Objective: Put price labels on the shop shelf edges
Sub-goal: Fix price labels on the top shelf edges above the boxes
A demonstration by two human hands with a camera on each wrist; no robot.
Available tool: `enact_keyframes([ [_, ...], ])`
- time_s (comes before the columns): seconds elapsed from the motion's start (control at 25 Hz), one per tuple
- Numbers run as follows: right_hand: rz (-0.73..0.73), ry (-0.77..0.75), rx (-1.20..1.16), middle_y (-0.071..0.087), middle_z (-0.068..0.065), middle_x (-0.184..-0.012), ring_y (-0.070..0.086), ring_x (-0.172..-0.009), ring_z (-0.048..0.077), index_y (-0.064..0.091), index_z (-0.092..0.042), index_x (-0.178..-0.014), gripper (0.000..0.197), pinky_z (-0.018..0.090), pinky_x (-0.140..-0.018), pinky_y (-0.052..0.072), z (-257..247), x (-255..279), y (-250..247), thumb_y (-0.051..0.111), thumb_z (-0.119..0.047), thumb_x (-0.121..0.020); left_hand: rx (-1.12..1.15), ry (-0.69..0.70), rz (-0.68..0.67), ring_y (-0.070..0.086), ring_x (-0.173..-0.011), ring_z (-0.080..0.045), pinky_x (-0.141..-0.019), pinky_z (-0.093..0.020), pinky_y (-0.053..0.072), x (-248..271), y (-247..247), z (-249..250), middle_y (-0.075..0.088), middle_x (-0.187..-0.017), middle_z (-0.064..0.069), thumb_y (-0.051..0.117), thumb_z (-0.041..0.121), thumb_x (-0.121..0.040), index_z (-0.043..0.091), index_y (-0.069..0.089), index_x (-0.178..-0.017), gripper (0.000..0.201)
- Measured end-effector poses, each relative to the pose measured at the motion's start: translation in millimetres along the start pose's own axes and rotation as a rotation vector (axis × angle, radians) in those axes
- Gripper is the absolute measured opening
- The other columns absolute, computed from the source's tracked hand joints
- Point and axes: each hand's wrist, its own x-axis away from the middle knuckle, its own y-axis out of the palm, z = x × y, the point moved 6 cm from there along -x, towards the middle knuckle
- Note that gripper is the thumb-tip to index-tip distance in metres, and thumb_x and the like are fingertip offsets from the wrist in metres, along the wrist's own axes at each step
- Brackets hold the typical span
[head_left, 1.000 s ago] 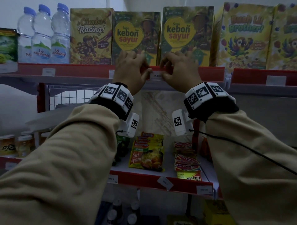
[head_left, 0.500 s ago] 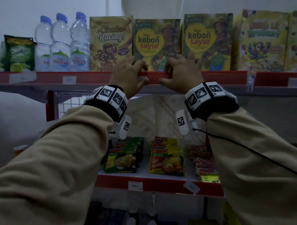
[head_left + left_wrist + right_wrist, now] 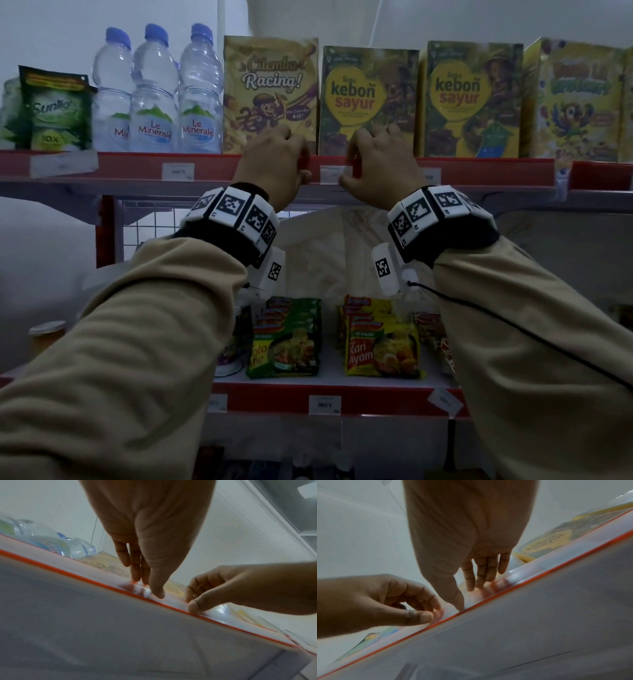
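A white price label point(image 3: 334, 173) sits in the clear strip on the red top shelf edge point(image 3: 137, 168), below a Kebon Sayur box point(image 3: 370, 99). My left hand point(image 3: 301, 168) is just left of the label, fingers over the top of the strip and thumb under it, pinching the strip point(image 3: 85, 566). My right hand point(image 3: 349, 171) pinches the label's right end, thumb at its lower corner. In the wrist views the left hand point(image 3: 147, 588) and the right hand point(image 3: 465, 597) both have their fingertips on the strip.
Water bottles point(image 3: 154, 96), a green pouch point(image 3: 54, 109) and cereal boxes point(image 3: 270, 89) line the top shelf. Another label point(image 3: 178, 171) sits further left. Below, noodle packs point(image 3: 380, 342) lie on a shelf whose edge carries labels point(image 3: 324, 405), one of them crooked point(image 3: 445, 401).
Half a second ago my hands were close together and hid the label. Now they are slightly apart and the label shows between them. My head has turned, so the shelf sits further right in view.
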Motion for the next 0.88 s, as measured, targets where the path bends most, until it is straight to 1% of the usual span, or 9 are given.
enact_keyframes([
  [0.16,0.03,-0.036,-0.117,0.052,0.012,-0.114,0.041,-0.11,0.028,0.055,-0.01,-0.105,0.033,0.031,-0.091,0.032,-10,0,1,0.063,-0.026,-0.077,-0.017,-0.002,-0.04,0.044,-0.112,-0.031,-0.096,-0.041,0.037,-6,2,-4,0.049,-0.119,-0.014,0.069,0.029,-0.083,0.011,0.055,-0.114,0.039],
  [0.32,0.026,-0.078,-0.145,0.057,0.01,-0.108,0.047,-0.105,0.027,0.058,-0.011,-0.102,0.029,0.03,-0.087,0.032,-16,-3,-2,0.064,-0.022,-0.075,0.0,0.02,-0.018,0.043,-0.112,-0.031,-0.097,-0.043,0.037,-5,5,-6,0.05,-0.118,-0.013,0.069,0.028,-0.083,0.01,0.053,-0.113,0.038],
  [0.4,0.027,-0.083,-0.13,0.058,0.01,-0.107,0.047,-0.103,0.028,0.057,-0.011,-0.101,0.029,0.03,-0.086,0.032,-18,-3,-3,0.062,-0.022,-0.075,0.01,0.025,0.017,0.044,-0.111,-0.03,-0.096,-0.043,0.038,-2,5,-7,0.052,-0.116,-0.012,0.07,0.028,-0.082,0.011,0.053,-0.111,0.037],
  [0.48,0.032,-0.072,-0.087,0.058,0.01,-0.108,0.046,-0.103,0.028,0.055,-0.011,-0.102,0.03,0.033,-0.087,0.033,-21,-2,-1,0.06,-0.023,-0.076,0.03,0.028,0.037,0.044,-0.11,-0.03,-0.095,-0.043,0.038,1,4,-8,0.052,-0.115,-0.011,0.07,0.027,-0.082,0.012,0.053,-0.111,0.037],
  [0.6,0.029,-0.021,-0.039,0.056,0.011,-0.109,0.042,-0.108,0.03,0.055,-0.01,-0.103,0.031,0.038,-0.088,0.036,-24,-1,2,0.059,-0.025,-0.076,0.017,0.035,0.041,0.043,-0.111,-0.03,-0.095,-0.043,0.038,1,4,-8,0.051,-0.116,-0.011,0.069,0.028,-0.083,0.012,0.053,-0.112,0.037],
  [0.68,0.025,0.009,-0.021,0.054,0.013,-0.109,0.04,-0.11,0.031,0.057,-0.012,-0.102,0.028,0.041,-0.089,0.037,-25,0,2,0.058,-0.025,-0.077,0.011,0.041,0.041,0.043,-0.112,-0.03,-0.096,-0.041,0.038,1,4,-8,0.051,-0.116,-0.01,0.068,0.028,-0.083,0.013,0.052,-0.112,0.036],
  [0.8,0.016,0.026,-0.027,0.056,0.011,-0.106,0.04,-0.109,0.031,0.058,-0.014,-0.097,0.024,0.04,-0.088,0.037,-25,-1,3,0.06,-0.026,-0.077,0.013,0.047,0.05,0.043,-0.111,-0.029,-0.096,-0.04,0.037,1,4,-8,0.051,-0.116,-0.01,0.068,0.028,-0.083,0.014,0.052,-0.113,0.036],
  [0.88,0.014,0.026,-0.05,0.06,0.009,-0.102,0.042,-0.107,0.029,0.058,-0.015,-0.098,0.025,0.04,-0.089,0.038,-25,-2,3,0.06,-0.028,-0.077,0.019,0.052,0.057,0.043,-0.111,-0.029,-0.096,-0.041,0.037,1,4,-8,0.051,-0.116,-0.01,0.068,0.028,-0.083,0.014,0.052,-0.113,0.036],
])
